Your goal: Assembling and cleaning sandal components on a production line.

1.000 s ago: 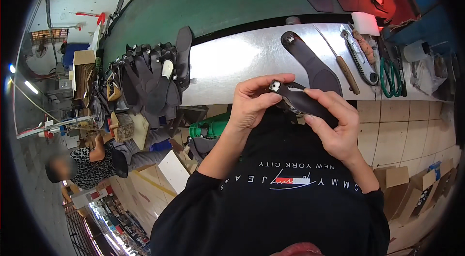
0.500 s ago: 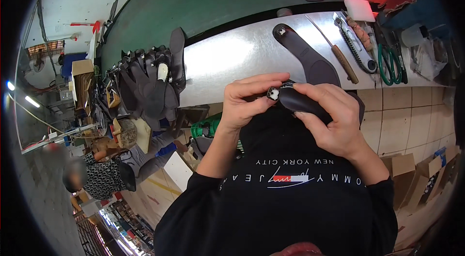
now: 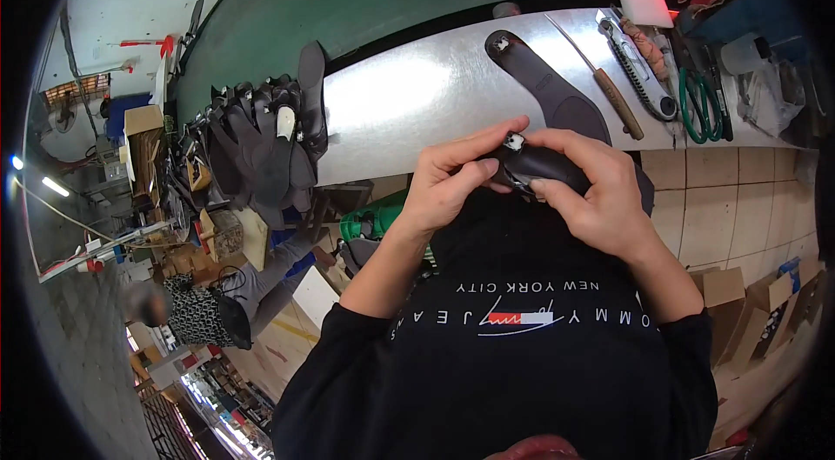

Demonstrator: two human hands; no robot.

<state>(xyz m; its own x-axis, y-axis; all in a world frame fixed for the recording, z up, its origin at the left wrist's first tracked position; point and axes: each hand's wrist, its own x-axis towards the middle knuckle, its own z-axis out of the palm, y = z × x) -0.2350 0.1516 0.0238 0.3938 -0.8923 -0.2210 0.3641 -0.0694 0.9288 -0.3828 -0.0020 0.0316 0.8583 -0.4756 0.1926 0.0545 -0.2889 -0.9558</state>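
Close to my chest, a dark brown shoe insole [image 3: 557, 167] is held between both hands, with a small white patch at its end. My right hand [image 3: 604, 195] wraps over its body, fingers on top and thumb on the near edge. My left hand [image 3: 448, 177] pinches dark material at its left end; part of that end is hidden by the fingers. Just beyond the hands, a matching insole [image 3: 557, 95] lies flat on the metal worktop [image 3: 391, 103], also with a white patch at its far end.
Right of the loose insole lie a wooden-handled awl [image 3: 609, 95], a utility knife [image 3: 639, 69] and green-handled scissors [image 3: 698, 108]. A pile of dark insoles [image 3: 261, 143] sits at the worktop's left end. Cardboard boxes [image 3: 739, 312] stand lower right. Another person [image 3: 204, 308] is at far left.
The held insole has turned in my hands, bringing its white patch up to the far side. My left fingers have shifted along its end. The view has moved slightly.
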